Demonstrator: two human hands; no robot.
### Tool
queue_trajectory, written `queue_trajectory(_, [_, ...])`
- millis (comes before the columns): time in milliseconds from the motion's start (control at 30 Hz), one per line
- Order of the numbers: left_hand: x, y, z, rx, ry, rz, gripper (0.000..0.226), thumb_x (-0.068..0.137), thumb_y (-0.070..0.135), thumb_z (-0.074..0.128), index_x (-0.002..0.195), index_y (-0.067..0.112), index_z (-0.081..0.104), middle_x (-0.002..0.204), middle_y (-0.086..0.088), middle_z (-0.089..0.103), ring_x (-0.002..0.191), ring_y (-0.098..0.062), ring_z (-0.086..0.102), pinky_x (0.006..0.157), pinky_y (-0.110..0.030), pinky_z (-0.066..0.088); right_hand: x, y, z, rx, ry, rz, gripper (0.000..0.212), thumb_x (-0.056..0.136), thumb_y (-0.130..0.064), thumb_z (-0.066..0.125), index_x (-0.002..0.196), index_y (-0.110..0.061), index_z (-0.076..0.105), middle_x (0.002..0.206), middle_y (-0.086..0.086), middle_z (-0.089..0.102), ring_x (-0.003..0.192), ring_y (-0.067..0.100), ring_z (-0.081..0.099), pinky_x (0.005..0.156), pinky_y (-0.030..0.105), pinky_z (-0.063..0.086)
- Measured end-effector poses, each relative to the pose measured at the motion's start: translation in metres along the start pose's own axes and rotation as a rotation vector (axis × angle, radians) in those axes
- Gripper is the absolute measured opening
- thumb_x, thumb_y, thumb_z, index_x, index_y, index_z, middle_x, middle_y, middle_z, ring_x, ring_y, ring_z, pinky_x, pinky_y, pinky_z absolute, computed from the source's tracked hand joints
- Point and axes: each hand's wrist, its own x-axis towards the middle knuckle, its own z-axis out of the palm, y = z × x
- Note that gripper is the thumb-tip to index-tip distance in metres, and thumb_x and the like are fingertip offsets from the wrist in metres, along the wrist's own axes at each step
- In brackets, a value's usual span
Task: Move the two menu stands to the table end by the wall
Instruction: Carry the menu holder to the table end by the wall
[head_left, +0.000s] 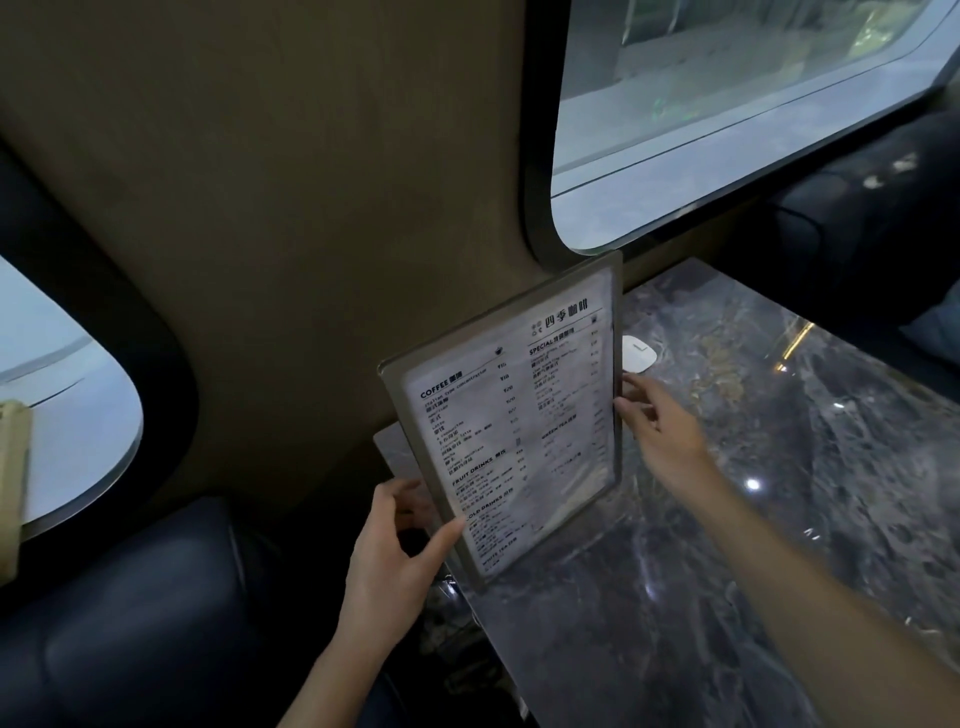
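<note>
You look down on a menu stand (511, 415) with a grey frame around a white sheet printed in black type, headed COFFEE and SPECIAL. Beneath it the table (779, 467) is dark grey marble, veined in paler grey with faint ochre patches. A small white object (638, 353) lies on the stone. The wall (311, 208) is a flat olive brown; the seat (156, 623) at your left is black.
</note>
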Motion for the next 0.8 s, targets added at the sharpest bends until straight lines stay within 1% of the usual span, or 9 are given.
queue_trajectory(100, [-0.008,-0.011,0.008,0.091,-0.007,-0.057,0.057,0.061,0.060,0.064,0.108,0.039,0.041,0.096,0.014,0.059,0.089,-0.006,0.061,0.072,-0.026,0.053,-0.010,0.016,0.002,-0.037,-0.028,0.083,0.033,0.092,-0.029,0.048,0.125,-0.024,0.050,0.103,0.002,0.060,0.091,0.014,0.055,0.075,0.027,0.040])
queue_trajectory(200, [-0.012,-0.020,0.018,0.160,-0.008,-0.082,0.043,0.071,0.043,0.071,0.103,0.041,0.041,0.092,0.015,0.060,0.084,-0.005,0.061,0.072,-0.034,0.057,-0.015,0.027,0.005,-0.088,0.003,0.105,0.030,0.091,-0.031,0.049,0.121,-0.028,0.055,0.102,0.002,0.064,0.089,0.015,0.055,0.075,0.027,0.038])
queue_trajectory(300, [-0.014,-0.027,0.028,0.219,-0.038,-0.056,0.035,0.076,0.033,0.070,0.099,0.039,0.044,0.093,0.013,0.063,0.082,-0.004,0.061,0.071,-0.037,0.058,-0.014,0.036,0.009,-0.114,0.025,0.145,0.030,0.090,-0.030,0.052,0.118,-0.021,0.059,0.109,0.007,0.067,0.092,0.019,0.058,0.076,0.029,0.042])
queue_trajectory(433, [-0.011,-0.034,0.033,0.253,0.022,0.002,0.023,0.079,0.026,0.068,0.100,0.023,0.058,0.093,0.004,0.067,0.082,-0.007,0.062,0.070,-0.038,0.057,-0.008,0.042,0.012,-0.086,0.036,0.177,0.027,0.087,-0.020,0.058,0.112,-0.009,0.062,0.107,0.016,0.069,0.093,0.027,0.065,0.086,0.043,0.052])
queue_trajectory(467, [-0.010,-0.036,0.033,0.253,0.031,0.005,0.021,0.079,0.025,0.068,0.098,0.020,0.061,0.090,0.003,0.067,0.080,-0.010,0.062,0.067,-0.039,0.057,-0.006,0.043,0.012,-0.056,0.056,0.187,0.026,0.086,-0.016,0.060,0.110,-0.007,0.063,0.104,0.018,0.070,0.089,0.026,0.066,0.085,0.042,0.053])
queue_trajectory(567, [-0.006,-0.037,0.032,0.255,0.030,0.006,0.016,0.078,0.024,0.069,0.091,0.017,0.063,0.085,0.003,0.067,0.075,-0.010,0.062,0.061,-0.035,0.057,0.000,0.046,0.016,-0.003,0.116,0.207,0.023,0.082,-0.012,0.065,0.104,-0.005,0.066,0.094,0.017,0.072,0.073,0.018,0.064,0.074,0.022,0.052])
queue_trajectory(667, [0.001,-0.038,0.031,0.233,0.051,-0.039,0.015,0.078,0.020,0.069,0.091,0.020,0.063,0.083,0.009,0.065,0.075,-0.006,0.061,0.061,-0.025,0.053,0.007,0.045,0.023,-0.071,0.120,0.182,0.018,0.082,-0.016,0.065,0.098,-0.010,0.069,0.087,0.013,0.074,0.071,0.016,0.063,0.068,0.016,0.050])
queue_trajectory(733, [0.009,-0.038,0.028,0.213,0.074,-0.088,0.015,0.078,0.018,0.069,0.091,0.023,0.063,0.082,0.013,0.063,0.077,-0.004,0.060,0.063,-0.020,0.049,0.012,0.041,0.029,-0.082,0.139,0.152,0.017,0.081,-0.011,0.065,0.098,-0.008,0.069,0.089,0.015,0.074,0.069,0.016,0.064,0.073,0.026,0.054])
queue_trajectory(800, [0.019,-0.039,0.022,0.207,0.077,-0.106,0.016,0.079,0.019,0.068,0.093,0.024,0.063,0.085,0.011,0.064,0.080,-0.004,0.060,0.067,-0.024,0.051,0.017,0.038,0.035,-0.079,0.135,0.129,0.017,0.082,-0.008,0.064,0.098,-0.008,0.069,0.091,0.015,0.073,0.068,0.016,0.064,0.079,0.038,0.055])
